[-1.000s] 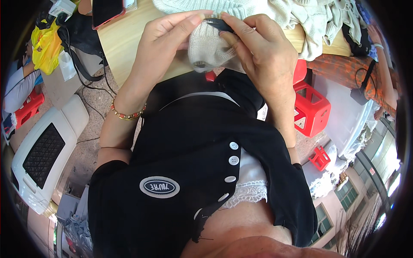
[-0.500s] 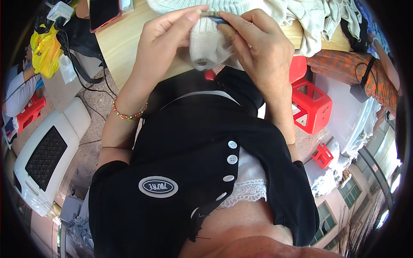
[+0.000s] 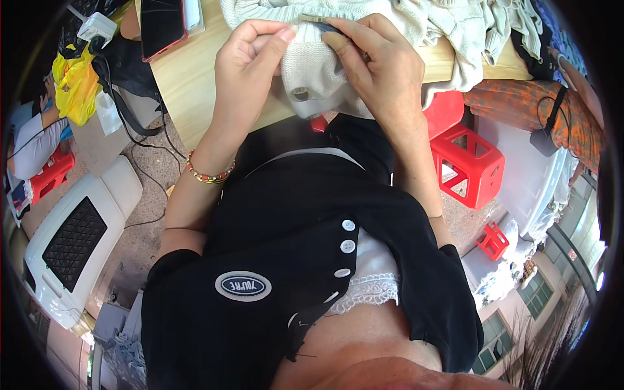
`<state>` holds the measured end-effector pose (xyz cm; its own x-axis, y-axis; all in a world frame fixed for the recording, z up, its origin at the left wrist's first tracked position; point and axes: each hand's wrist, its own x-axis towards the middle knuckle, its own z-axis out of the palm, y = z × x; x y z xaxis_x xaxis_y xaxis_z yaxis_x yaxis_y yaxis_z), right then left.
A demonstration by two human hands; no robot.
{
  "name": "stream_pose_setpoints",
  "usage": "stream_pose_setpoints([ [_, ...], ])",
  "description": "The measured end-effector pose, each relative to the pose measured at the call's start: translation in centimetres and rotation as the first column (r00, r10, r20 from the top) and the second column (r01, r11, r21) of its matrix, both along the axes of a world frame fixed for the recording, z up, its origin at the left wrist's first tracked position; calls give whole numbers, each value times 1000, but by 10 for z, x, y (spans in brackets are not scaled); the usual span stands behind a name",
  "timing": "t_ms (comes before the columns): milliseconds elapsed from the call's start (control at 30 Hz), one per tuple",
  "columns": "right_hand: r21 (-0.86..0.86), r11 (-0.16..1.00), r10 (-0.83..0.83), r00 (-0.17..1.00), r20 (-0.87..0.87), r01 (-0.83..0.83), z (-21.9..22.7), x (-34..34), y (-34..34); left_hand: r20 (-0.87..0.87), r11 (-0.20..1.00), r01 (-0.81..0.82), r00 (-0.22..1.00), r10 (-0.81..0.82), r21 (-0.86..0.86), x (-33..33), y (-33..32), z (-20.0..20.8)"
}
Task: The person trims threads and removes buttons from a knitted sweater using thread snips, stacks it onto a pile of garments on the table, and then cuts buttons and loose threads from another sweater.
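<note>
A cream knitted garment (image 3: 315, 65) hangs in a fold over the table's near edge, between my two hands. With thumb and forefinger, my left hand (image 3: 250, 68) pinches the knit at its upper left edge. My right hand (image 3: 387, 71) is closed round a small metal tool with a dark blue part (image 3: 328, 27), which looks like thread snips; its metal end lies across the knit near my left fingertips. A dark round spot, perhaps a button (image 3: 299, 94), shows low on the fold. My right fingers hide much of the tool.
More cream knitwear (image 3: 448, 32) is heaped on the wooden table (image 3: 188, 91). A phone (image 3: 162, 29) lies at the far left, near a white plug adapter (image 3: 97, 27) and a yellow bag (image 3: 75, 84). Red stools (image 3: 471, 162) stand at right, by a person in patterned orange clothing (image 3: 520, 107).
My right hand has shifted slightly left with the tool. The left fingers have curled more at the knit edge, and the view has shifted a little.
</note>
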<state>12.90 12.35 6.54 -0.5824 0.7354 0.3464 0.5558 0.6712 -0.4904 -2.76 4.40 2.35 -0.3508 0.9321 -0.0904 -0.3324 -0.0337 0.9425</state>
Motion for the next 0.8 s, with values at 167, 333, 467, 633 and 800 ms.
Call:
stream_pose_setpoints([
  [167,7,1000,11,1000,-17,-11,-4,-1,2,-233,1000,-3,972,1,-8,-8,1,-2],
  [333,-103,992,-70,997,24,72,5,-5,2,-491,999,-52,870,42,-8,-16,-5,3],
  [467,-157,988,-12,996,-83,-1,11,-6,12,-342,1000,2,940,-7,-15,-20,-16,-2],
  [633,-155,988,-37,990,-139,15,-2,-6,27,-405,976,187,888,-217,-112,10,-29,-13],
  [800,-225,974,-38,980,-197,-7,-7,-4,33,-288,972,233,929,-233,-38,26,-28,-22],
])
